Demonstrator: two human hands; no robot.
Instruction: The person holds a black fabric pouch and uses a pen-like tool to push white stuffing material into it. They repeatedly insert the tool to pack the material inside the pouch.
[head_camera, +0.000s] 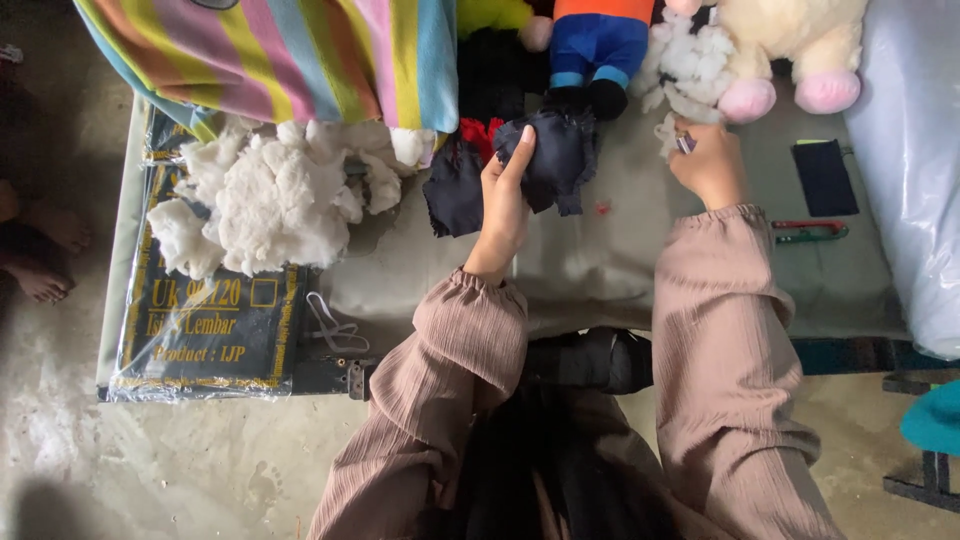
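Low table (600, 270) — grey cloth cover, pink sleeves reaching over it. Left hand (503, 205) — clenched on a dark fabric piece (555, 160), held above the table's middle. Right hand (708, 160) — fingers pinched on a white stuffing tuft (668, 133). Left: stuffing heap (270, 195). Far edge: striped fabric (300, 50), cream plush toy (790, 45), blue-trousered doll (598, 45).

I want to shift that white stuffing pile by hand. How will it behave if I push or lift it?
The stuffing looks like loose fluffy clumps, so it is probably very light and soft. A push would likely squash or spread it, not slide it whole. Lifted, it may pull apart, since tufts already lie scattered near the right hand.
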